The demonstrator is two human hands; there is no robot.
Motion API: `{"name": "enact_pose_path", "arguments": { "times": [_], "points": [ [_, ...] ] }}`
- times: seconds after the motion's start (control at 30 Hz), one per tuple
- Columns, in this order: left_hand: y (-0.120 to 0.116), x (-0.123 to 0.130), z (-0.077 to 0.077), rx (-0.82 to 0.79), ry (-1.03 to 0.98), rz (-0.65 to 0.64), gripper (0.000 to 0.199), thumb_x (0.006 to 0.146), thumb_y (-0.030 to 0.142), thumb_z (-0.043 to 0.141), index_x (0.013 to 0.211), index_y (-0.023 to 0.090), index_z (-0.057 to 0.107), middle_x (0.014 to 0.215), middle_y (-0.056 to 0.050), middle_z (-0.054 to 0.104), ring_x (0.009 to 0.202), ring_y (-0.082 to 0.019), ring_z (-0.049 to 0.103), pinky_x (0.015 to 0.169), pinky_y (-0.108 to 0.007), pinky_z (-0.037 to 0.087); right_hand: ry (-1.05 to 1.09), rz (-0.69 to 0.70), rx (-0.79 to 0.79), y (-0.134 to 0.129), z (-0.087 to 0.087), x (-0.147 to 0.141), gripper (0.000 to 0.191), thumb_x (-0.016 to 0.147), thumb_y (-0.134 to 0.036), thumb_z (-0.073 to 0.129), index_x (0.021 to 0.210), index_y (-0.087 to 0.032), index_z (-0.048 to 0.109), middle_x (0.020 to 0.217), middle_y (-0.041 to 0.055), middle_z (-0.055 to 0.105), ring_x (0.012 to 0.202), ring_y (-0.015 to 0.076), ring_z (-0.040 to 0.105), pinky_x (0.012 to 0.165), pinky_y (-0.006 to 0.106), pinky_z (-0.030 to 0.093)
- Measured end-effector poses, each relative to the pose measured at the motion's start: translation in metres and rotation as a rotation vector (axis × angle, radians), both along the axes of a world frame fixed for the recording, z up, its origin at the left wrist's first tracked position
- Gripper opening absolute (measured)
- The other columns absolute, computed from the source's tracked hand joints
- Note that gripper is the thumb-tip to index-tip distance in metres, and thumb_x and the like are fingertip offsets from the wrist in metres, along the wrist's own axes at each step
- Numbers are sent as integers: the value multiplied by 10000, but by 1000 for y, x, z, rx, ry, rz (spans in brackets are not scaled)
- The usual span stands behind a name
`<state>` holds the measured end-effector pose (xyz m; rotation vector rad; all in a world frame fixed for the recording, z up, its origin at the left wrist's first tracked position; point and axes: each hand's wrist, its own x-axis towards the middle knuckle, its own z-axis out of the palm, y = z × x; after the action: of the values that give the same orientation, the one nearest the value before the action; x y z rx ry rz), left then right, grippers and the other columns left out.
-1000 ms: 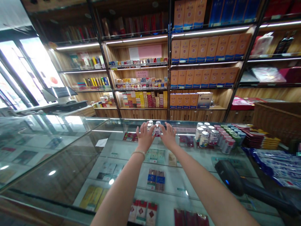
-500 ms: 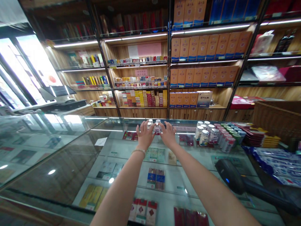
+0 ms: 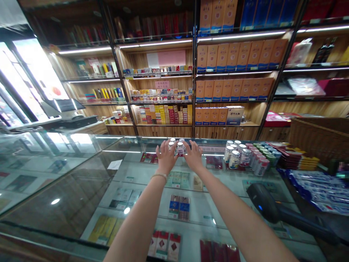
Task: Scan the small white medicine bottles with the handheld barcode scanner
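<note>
Over the far side of the glass counter [image 3: 191,200], both my arms reach forward. A small clear jar with a white lid [image 3: 180,150] stands between my hands. My left hand [image 3: 166,158] has its thumb and forefinger against the jar's left side, other fingers spread. My right hand [image 3: 194,157] meets its right side, other fingers raised and apart. Behind it are more white-lidded jars [image 3: 172,140], partly hidden by my fingers. A bracelet [image 3: 159,176] circles my left wrist.
To the right stand several similar jars [image 3: 234,160], pink-topped cans [image 3: 260,165] and blue-white packets [image 3: 313,189]. A black handheld scanner [image 3: 263,203] lies at the near right. A wicker basket [image 3: 319,138] is beyond. Stocked shelves [image 3: 163,125] line the back wall; a monitor [image 3: 64,105] is left.
The whole view has shifted slightly left. My hands stay at the jar with nearly the same finger positions; the jars show no clear movement on the counter.
</note>
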<state>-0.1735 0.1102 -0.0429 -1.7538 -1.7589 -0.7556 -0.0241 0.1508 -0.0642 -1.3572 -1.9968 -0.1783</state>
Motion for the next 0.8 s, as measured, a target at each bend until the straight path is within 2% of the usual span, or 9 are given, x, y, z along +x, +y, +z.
{"name": "enact_pose_path", "arguments": {
  "times": [0.17, 0.43, 0.63, 0.8],
  "points": [
    [-2, 1, 2, -6, 17, 48, 763, 897, 395, 666, 1579, 386, 324, 1671, -143, 291, 1533, -358, 256, 1204, -640, 133, 19, -33, -43, -1, 1, 2, 817, 916, -250, 628, 1602, -408, 213, 1660, 109, 274, 1520, 308, 236, 1184, 572, 212],
    [-11, 4, 7, -47, 29, 13, 730, 936, 404, 601, 1594, 372, 285, 1699, -126, 223, 1567, -352, 178, 1222, -654, 70, 62, -49, -94, -9, 7, 9, 818, 928, -272, 623, 1614, -396, 194, 1684, 112, 222, 1544, 322, 184, 1192, 603, 195],
    [-29, 6, 37, -16, 33, 38, 699, 955, 451, 562, 1594, 340, 301, 1685, -143, 260, 1563, -360, 187, 1218, -657, 83, 78, -21, -87, -26, 28, 28, 723, 984, -347, 547, 1616, -383, 199, 1687, 107, 221, 1547, 307, 185, 1191, 607, 210],
    [-50, 22, 60, 41, 42, 37, 693, 941, 438, 587, 1581, 330, 343, 1667, -152, 299, 1551, -361, 222, 1215, -658, 101, -10, 3, -8, -50, 52, 46, 715, 991, -358, 550, 1615, -387, 202, 1692, 110, 209, 1553, 308, 174, 1199, 612, 183]
  ]
}}
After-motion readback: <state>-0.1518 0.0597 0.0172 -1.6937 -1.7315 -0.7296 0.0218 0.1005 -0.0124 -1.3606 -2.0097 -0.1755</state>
